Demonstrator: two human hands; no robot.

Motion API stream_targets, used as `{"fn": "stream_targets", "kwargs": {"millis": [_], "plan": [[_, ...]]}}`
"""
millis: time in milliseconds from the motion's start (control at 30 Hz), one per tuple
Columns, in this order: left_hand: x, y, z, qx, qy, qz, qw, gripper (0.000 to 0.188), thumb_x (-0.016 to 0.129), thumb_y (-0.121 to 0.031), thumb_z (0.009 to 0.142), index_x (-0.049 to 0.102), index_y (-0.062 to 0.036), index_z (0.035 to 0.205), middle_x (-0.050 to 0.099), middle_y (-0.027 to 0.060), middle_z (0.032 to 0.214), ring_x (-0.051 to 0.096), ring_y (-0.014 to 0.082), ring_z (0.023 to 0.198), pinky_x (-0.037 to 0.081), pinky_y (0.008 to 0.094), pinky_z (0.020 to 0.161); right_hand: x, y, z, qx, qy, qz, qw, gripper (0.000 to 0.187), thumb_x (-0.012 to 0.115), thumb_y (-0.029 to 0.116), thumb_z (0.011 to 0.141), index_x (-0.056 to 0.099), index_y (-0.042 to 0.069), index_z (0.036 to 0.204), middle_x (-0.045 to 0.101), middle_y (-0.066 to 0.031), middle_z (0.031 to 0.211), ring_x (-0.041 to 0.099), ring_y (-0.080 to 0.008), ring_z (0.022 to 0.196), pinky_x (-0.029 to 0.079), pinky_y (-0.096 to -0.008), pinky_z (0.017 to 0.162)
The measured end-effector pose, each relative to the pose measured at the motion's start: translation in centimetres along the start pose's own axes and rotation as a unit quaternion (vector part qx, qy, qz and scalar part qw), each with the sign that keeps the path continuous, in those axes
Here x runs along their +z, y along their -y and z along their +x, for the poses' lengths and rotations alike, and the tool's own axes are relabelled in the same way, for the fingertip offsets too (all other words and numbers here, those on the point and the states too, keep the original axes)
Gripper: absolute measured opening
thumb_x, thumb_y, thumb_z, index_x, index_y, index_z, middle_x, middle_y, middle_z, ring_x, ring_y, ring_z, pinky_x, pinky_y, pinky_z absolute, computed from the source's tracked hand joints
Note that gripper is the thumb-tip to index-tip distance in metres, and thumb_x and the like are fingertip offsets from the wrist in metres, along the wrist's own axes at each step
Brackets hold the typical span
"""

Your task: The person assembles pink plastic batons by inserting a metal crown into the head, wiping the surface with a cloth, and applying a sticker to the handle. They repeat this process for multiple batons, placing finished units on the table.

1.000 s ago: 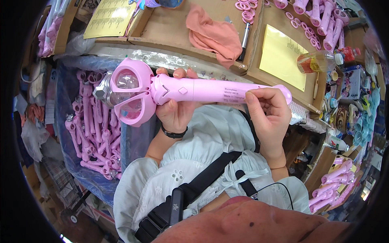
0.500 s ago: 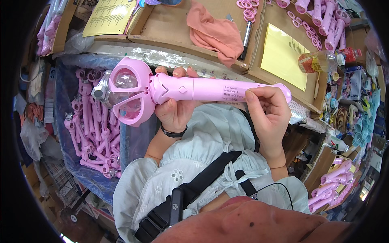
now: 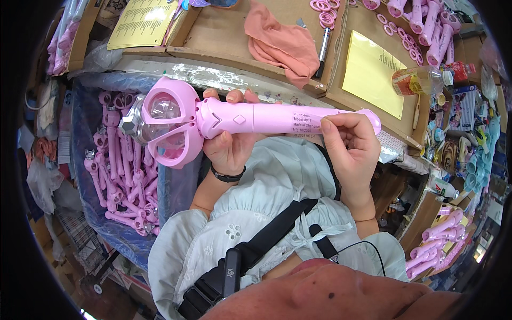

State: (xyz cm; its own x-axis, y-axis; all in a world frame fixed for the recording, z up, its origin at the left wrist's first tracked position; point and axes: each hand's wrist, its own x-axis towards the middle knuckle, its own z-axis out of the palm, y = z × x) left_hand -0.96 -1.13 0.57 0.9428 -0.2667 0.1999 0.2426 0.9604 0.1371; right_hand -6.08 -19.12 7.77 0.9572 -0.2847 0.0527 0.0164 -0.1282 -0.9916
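Observation:
Across my front lies a pink toy wand (image 3: 272,117) with a ringed, openwork head around a clear ball and a silver faceted tip pointing left. My left hand (image 3: 232,146) is wrapped round the wand just below its head, fingers behind and thumb in front. Dark print on a clear label (image 3: 306,123) shows along the handle. At that label's right end, my right hand (image 3: 352,149) pinches its edge between thumb and forefinger, in front of the handle. Whether the label is fully stuck down cannot be made out.
A blue-lined bin (image 3: 120,234) full of pink wands stands at left. On the bench are an orange cloth (image 3: 280,45), a black marker (image 3: 323,53), a yellow sheet (image 3: 372,80), pink rings (image 3: 408,45) and a drink bottle (image 3: 418,81). More wands (image 3: 440,232) sit at right.
The wand and both hands have shifted very slightly left. My grips look the same as before.

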Motion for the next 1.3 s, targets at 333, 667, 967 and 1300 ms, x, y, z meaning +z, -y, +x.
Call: {"fn": "stream_targets", "kwargs": {"millis": [333,667,967,1300], "plan": [[-0.1,0.1,-0.1,0.005,0.007,0.003,1.000,0.066,0.067,0.008,0.070,0.043,-0.0288,0.120,0.044,0.0017,0.115,0.034,0.0265,0.128,0.012,0.0684,0.107,-0.1,-0.3,0.0,-0.005,-0.001,-0.007,1.000,0.007,0.063,-0.001,0.085,0.058,-0.002,0.089,0.060,0.0008,0.075,0.050,0.0019,0.060,0.039,-0.0130,0.050],[-0.1,0.3,-0.1,0.010,0.021,0.006,1.000,0.067,0.067,0.009,0.070,0.042,-0.0285,0.120,0.043,0.0023,0.116,0.033,0.0275,0.127,0.010,0.0684,0.107,-0.3,-0.3,-0.1,0.008,0.006,-0.024,1.000,0.007,0.063,0.000,0.085,0.057,-0.001,0.089,0.059,0.0009,0.074,0.050,0.0004,0.061,0.039,-0.0137,0.052],[0.2,0.3,-0.2,0.017,0.018,0.030,0.999,0.067,0.068,0.007,0.070,0.041,-0.0286,0.120,0.042,0.0017,0.113,0.035,0.0275,0.126,0.011,0.0684,0.107,-0.2,-0.6,-0.3,0.003,0.015,-0.050,0.999,0.011,0.065,0.002,0.084,0.056,0.000,0.090,0.060,-0.0017,0.080,0.053,-0.0016,0.063,0.039,-0.0143,0.053],[0.7,-0.1,-0.2,0.050,0.053,0.134,0.988,0.063,0.073,0.002,0.069,0.045,-0.0268,0.118,0.045,0.0021,0.111,0.039,0.0276,0.121,0.011,0.0694,0.106,-0.2,-1.0,0.3,-0.012,-0.018,-0.293,0.956,0.042,0.078,0.020,0.073,0.057,0.002,0.105,0.053,-0.0034,0.072,0.046,-0.0111,0.054,0.040,-0.0243,0.050]]}}
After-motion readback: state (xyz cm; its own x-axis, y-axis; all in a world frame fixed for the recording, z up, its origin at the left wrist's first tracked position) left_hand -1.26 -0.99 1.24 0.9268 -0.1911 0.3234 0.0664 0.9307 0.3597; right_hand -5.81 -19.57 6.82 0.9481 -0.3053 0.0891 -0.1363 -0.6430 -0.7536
